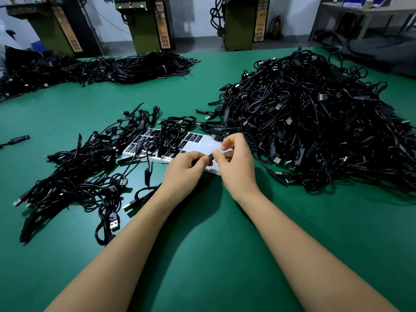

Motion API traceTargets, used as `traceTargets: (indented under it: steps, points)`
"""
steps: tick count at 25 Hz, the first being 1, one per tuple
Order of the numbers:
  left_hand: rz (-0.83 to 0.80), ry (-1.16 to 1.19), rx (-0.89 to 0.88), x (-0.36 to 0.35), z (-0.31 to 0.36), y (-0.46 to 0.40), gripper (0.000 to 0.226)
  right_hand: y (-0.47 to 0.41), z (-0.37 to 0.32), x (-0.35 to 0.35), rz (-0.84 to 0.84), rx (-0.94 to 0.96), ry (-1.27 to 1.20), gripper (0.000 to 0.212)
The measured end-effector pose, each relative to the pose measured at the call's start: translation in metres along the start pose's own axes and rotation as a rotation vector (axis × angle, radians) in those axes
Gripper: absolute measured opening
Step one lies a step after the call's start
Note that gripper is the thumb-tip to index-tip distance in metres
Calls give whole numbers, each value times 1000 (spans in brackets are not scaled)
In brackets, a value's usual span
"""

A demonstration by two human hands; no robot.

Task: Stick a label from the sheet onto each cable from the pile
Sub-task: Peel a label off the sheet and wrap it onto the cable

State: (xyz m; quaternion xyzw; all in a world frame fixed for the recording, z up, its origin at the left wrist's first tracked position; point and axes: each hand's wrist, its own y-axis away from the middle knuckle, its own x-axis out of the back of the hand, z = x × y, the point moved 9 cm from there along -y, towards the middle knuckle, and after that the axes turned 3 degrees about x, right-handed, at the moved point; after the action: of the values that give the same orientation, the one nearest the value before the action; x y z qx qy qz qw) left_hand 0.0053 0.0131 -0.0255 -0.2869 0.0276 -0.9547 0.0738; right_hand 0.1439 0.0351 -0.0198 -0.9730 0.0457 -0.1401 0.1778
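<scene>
Just in front of the label sheet (202, 140), our left hand (186, 170) and right hand (236, 161) pinch a black label (211, 156) between curled fingers. If we press it crooked, it may crease or stick to our fingers (217, 154).

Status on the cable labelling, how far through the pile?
Early. Done, by the look of it: a smaller heap left of the label sheet, whose right end is stripped bare. In hand: left hand and right hand pinch a small black piece, likely a label going onto a cable. Left: the big pile at right, much larger.
</scene>
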Motion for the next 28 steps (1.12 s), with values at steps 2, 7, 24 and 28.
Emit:
traceTargets:
  steps: [2, 7, 24, 28]
  points:
    - [-5, 16, -2, 0, 0, 0, 25, -3, 9, 1, -14, -82, -74, 19]
    - [-15, 60, 8, 0, -1, -1, 26, -7, 20, 1, -36, -227, -297, 18]
    - [-22, 208, 12, 0, 0, -1, 24, -6, 11, -11, -246, -151, -369, 15]
    - [-98, 188, 73, -5, -6, -3, 27, -7, 16, -11, -221, -187, -381, 15]
